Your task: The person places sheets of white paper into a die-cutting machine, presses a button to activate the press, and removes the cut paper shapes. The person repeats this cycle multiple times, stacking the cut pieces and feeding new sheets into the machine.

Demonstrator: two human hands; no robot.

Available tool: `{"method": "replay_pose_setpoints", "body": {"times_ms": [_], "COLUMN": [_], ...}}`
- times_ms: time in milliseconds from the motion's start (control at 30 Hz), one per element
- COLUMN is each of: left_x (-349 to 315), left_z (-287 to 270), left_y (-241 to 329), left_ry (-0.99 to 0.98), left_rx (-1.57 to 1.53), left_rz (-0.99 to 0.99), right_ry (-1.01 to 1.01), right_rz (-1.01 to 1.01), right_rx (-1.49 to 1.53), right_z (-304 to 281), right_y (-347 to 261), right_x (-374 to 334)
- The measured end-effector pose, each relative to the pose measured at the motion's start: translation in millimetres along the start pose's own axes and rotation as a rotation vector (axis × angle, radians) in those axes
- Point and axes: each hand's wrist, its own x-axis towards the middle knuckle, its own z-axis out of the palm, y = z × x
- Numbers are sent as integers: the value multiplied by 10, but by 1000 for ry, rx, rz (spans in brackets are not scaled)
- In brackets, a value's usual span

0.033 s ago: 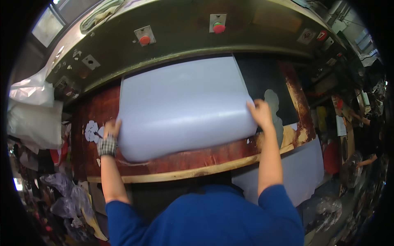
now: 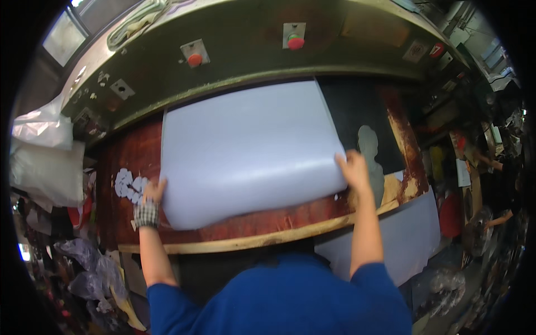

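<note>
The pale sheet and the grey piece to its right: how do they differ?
The pale sheet is large and broad; the grey piece is much smaller and narrow.
The pale sheet has fairly straight sides; the grey piece has a wavy, rounded outline.
The left hand and right hand hold the pale sheet; neither holds the grey piece.
Both look plain-coloured.

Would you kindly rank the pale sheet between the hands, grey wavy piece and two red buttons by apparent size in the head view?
Pale sheet
Grey wavy piece
Left red button, right red button: too alike to rank
</note>
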Motion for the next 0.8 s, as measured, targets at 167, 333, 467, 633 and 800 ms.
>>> {"method": "replay_pose_setpoints", "body": {"times_ms": [167,333,467,633,800], "left_x": [-347,138,186,-193,-242], "left_z": [476,449,297,452,718], "left_y": [-165,447,566,229,173], "left_ry": [322,567,471,467,675], "left_rx": [-129,-13,58,-176,-55], "left_rz": [96,41,-1,40,-14], "right_ry": [163,203,202,409,17], "right_rz": [15,40,-52,-342,-43], "right_rx": [-28,-210,-101,-261,-492], "right_z": [240,366,401,-40,-334], "right_y": [83,-280,-257,513,1065], "right_x": [-522,119,285,-178,-479]}}
